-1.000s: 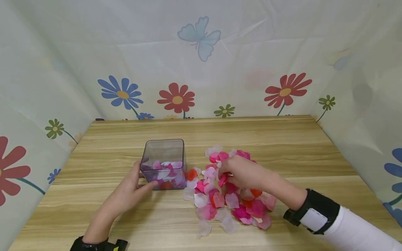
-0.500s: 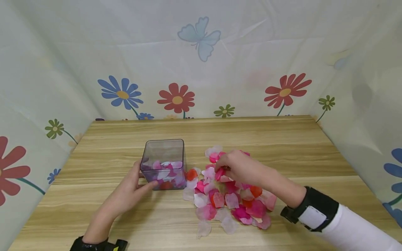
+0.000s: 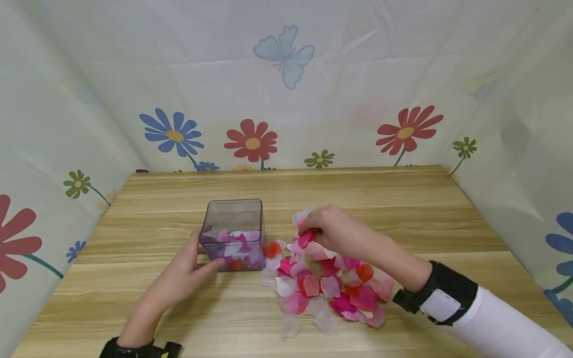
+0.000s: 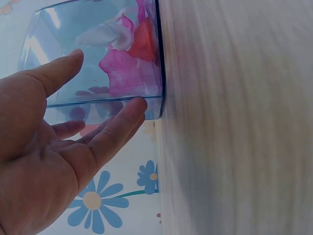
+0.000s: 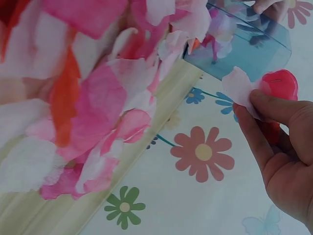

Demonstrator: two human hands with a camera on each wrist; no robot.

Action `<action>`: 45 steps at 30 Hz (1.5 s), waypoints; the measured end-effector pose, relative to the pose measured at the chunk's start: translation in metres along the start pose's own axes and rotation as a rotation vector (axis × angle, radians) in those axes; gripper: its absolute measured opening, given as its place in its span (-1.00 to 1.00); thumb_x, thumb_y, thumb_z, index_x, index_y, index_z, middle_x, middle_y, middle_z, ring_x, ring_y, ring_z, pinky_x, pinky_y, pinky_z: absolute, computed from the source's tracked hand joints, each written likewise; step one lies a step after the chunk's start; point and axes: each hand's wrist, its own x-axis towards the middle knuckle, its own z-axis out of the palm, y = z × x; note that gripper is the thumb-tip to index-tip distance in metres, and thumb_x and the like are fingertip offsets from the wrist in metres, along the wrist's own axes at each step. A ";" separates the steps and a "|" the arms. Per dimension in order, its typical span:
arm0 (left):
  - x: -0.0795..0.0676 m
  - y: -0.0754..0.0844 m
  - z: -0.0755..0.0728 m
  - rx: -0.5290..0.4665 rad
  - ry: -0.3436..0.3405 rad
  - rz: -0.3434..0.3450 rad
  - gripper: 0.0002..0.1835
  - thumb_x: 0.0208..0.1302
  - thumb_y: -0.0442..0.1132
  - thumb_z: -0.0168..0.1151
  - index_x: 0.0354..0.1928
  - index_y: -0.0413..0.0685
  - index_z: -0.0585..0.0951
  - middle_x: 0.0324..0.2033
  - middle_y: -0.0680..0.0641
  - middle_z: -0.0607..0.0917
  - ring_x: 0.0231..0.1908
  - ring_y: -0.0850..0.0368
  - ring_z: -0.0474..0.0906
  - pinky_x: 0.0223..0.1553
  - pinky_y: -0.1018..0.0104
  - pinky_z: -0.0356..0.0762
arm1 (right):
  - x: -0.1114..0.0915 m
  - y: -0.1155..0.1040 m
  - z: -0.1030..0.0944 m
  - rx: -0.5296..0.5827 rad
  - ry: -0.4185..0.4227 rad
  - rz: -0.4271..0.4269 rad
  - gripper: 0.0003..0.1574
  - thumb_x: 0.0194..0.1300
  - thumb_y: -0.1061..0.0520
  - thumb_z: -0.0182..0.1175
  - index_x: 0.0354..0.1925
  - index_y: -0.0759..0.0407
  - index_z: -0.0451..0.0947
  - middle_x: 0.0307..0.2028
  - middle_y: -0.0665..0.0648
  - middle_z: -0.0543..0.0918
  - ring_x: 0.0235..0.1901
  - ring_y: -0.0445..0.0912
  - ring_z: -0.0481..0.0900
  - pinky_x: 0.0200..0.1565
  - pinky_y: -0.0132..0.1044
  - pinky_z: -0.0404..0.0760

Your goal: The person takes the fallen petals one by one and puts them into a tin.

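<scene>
A clear, smoky-tinted square plastic box (image 3: 233, 219) stands open-topped on the wooden table, with pink, white and red fabric petals (image 4: 129, 73) in its lower part. My left hand (image 3: 179, 276) holds the box's near left corner, thumb at the front wall and fingers along the left side. To its right lies a loose heap of petals (image 3: 331, 286) in pinks, white and orange-red. Just over the heap's far left part, my right hand (image 3: 344, 231) pinches a few petals (image 5: 279, 83), bright pink and pale, between thumb and fingertips.
Light wood-grain table (image 3: 380, 189) reaches back to a white cloth (image 3: 340, 74) printed with flowers and a butterfly. The same cloth rises at both sides. A few petals (image 3: 274, 248) lie right at the box's right side. Both wrists wear black straps.
My right hand has moved left and slightly away over the heap, lifting pink petals in its fingertips. My left hand and the box have stayed in place.
</scene>
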 end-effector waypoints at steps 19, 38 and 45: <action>0.000 -0.002 0.000 -0.022 -0.009 0.007 -0.23 0.36 -0.24 0.29 0.45 -0.04 0.06 0.15 -0.14 0.40 0.08 -0.17 0.48 -0.14 0.38 0.60 | 0.037 -0.023 -0.014 -0.052 0.099 -0.072 -0.78 0.12 0.27 0.47 -0.21 0.12 0.74 -0.29 -0.05 0.68 -0.27 -0.19 0.65 -0.17 -0.59 0.53; -0.002 0.001 0.000 -0.010 0.003 0.000 -0.24 0.35 -0.25 0.29 0.42 -0.14 0.07 0.15 -0.23 0.39 0.06 -0.19 0.49 -0.14 0.39 0.60 | 0.066 -0.039 -0.006 -0.010 0.218 -0.208 -0.79 0.14 0.33 0.42 -0.23 0.12 0.74 -0.33 -0.08 0.68 -0.31 -0.24 0.64 -0.20 -0.66 0.47; -0.002 -0.001 0.000 -0.023 -0.001 0.007 -0.24 0.35 -0.25 0.29 0.43 -0.06 0.07 0.14 -0.15 0.40 0.05 -0.16 0.50 -0.15 0.39 0.60 | 0.072 -0.044 -0.004 0.008 0.239 -0.196 -0.79 0.15 0.33 0.42 -0.20 0.15 0.74 -0.28 -0.05 0.69 -0.26 -0.22 0.66 -0.19 -0.66 0.48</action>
